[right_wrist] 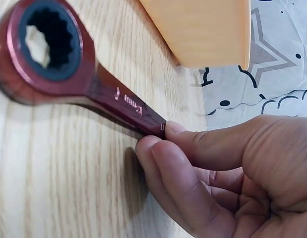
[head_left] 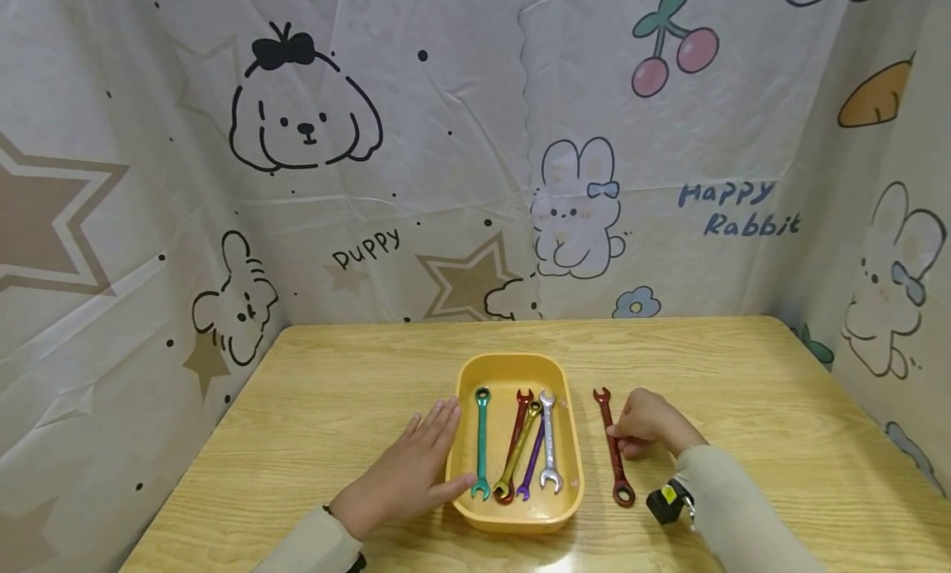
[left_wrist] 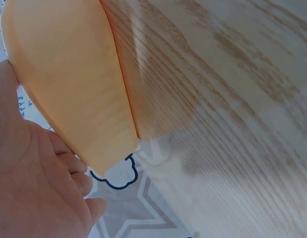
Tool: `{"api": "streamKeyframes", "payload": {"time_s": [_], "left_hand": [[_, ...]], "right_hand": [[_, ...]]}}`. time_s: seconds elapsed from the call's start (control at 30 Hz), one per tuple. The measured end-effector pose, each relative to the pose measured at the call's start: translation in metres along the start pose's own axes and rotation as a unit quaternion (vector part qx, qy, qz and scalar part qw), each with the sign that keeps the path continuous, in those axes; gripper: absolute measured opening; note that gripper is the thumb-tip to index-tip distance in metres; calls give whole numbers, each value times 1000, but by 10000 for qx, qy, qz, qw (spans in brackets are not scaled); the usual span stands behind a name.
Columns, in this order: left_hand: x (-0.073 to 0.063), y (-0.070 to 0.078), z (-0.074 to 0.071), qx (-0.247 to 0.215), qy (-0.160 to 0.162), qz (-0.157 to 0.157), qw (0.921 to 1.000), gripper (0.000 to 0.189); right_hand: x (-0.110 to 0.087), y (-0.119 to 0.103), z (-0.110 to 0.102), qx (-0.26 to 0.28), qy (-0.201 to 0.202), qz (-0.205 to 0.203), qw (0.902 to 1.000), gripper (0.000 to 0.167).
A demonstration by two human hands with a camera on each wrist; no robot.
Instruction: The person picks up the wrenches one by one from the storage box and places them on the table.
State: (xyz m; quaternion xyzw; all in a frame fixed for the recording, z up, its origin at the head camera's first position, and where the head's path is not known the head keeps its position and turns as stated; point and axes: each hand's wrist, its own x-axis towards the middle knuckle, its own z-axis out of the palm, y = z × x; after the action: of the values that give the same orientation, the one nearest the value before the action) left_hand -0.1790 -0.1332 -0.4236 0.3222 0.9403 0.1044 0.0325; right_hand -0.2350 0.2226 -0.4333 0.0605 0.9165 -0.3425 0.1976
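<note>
A dark red combination wrench (head_left: 614, 453) lies to the right of the yellow tray (head_left: 513, 525), its ring end nearest me. My right hand (head_left: 650, 424) pinches its shaft between thumb and fingertips; the right wrist view shows the ring end of this wrench (right_wrist: 126, 101) in front. My left hand (head_left: 416, 467) rests against the tray's left wall, fingers straight, thumb over the rim. Inside the tray are a green wrench (head_left: 481, 441), a red wrench (head_left: 518, 431), a gold wrench (head_left: 518, 449), a purple wrench (head_left: 532, 464) and a silver wrench (head_left: 549, 441).
The wooden table (head_left: 357, 367) carries the tray near its front middle. Behind it and at both sides hangs a printed cloth (head_left: 446, 144) with cartoon figures. A small black device (head_left: 666, 502) is strapped at my right wrist.
</note>
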Motion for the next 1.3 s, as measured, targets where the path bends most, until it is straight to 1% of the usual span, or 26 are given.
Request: {"api": "streamKeyframes", "payload": {"time_s": [0.2,0.47,0.7,0.93,1.0,1.07,1.2,1.3], "left_hand": [[0,0,2,66,5,-6,10000,87],[1,0,0,26,6,-12,10000,86],[0,-1,2,75,54,50,9999,88],[0,0,3,165,124,64,9998,86],[0,0,3,187,144,72,9997,86],[0,0,3,181,163,72,9997,86],[0,-1,3,158,189,52,9997,85],[0,-1,4,142,200,49,9997,85]], "right_hand": [[-2,1,-1,-2,24,-46,10000,26],[0,2,-1,274,-10,-23,9996,22],[-1,5,0,403,14,-136,9991,23],[-2,6,-2,369,76,-225,9990,26],[-3,3,-6,339,128,-271,9990,28],[-5,-4,-12,447,221,-348,9981,29],[-13,-22,-23,776,418,-692,9937,27],[-21,-39,-30,905,536,-1073,9887,29]]}}
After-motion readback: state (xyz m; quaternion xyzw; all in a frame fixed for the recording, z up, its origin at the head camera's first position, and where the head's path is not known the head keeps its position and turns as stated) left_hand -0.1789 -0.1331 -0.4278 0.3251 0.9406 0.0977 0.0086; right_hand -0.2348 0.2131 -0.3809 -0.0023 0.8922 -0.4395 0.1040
